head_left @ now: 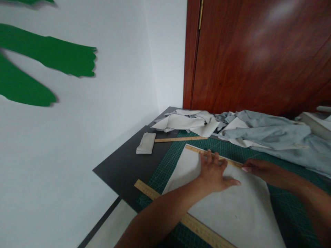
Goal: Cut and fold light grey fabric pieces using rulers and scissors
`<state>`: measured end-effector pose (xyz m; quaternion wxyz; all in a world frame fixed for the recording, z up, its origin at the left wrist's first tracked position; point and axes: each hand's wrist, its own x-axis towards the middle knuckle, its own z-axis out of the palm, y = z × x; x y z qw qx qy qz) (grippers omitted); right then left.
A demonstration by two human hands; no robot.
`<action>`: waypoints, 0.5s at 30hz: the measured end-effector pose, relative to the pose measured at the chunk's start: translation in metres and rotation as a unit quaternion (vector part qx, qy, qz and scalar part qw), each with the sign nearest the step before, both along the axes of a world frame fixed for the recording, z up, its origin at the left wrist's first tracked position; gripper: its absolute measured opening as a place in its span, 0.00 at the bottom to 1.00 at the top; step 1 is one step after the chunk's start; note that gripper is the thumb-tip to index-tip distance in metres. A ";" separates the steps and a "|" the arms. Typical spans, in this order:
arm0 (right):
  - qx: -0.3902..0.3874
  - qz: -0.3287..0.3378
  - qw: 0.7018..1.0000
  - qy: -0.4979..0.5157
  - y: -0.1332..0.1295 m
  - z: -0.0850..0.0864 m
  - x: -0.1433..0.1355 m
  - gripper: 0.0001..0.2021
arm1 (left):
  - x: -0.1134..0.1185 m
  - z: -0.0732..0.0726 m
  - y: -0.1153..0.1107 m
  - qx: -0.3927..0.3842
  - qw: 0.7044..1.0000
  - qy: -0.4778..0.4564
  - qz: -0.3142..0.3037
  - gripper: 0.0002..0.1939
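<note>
A piece of white cloth (232, 210) lies spread over a green cutting mat (165, 165). Along its far edge runs a thin wooden ruler (193, 149). My left hand (213, 172) rests on the cloth with fingers spread, its fingertips pressing on that ruler. At the ruler's right end, my right hand (256, 168) is closed, with thumb and fingers pinching the ruler by the cloth's edge. A wider wooden ruler (199, 229) crosses the near side of the cloth, partly hidden under my left forearm.
A folded white cloth (146, 143) sits on the dark table (124, 168), beside another wooden ruler (181, 139). Crumpled white fabric (186, 122) and grey fabric (271, 127) are heaped along the back. A white wall (116, 86) and a wooden door (253, 55) stand behind.
</note>
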<state>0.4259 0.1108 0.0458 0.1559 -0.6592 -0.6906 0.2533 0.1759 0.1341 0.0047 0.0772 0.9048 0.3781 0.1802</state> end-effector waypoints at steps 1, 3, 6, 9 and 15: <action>-0.015 0.004 1.000 0.008 0.000 0.001 0.000 0.28 | 0.000 -0.001 0.000 0.002 1.000 -0.003 0.004 0.49; -0.050 0.013 0.998 0.025 -0.001 0.005 -0.002 0.28 | 0.001 -0.002 0.000 0.003 1.000 -0.003 0.006 0.49; -0.048 0.008 0.999 0.025 -0.002 0.010 -0.004 0.28 | 0.001 -0.002 0.001 0.006 1.000 0.007 -0.006 0.51; -0.048 0.014 0.998 0.023 -0.002 0.011 -0.005 0.28 | 0.001 0.000 0.001 0.006 1.000 0.013 -0.011 0.52; -0.047 0.013 0.999 0.021 -0.001 0.007 -0.003 0.28 | 0.000 0.006 0.000 -0.016 1.000 0.006 -0.010 0.52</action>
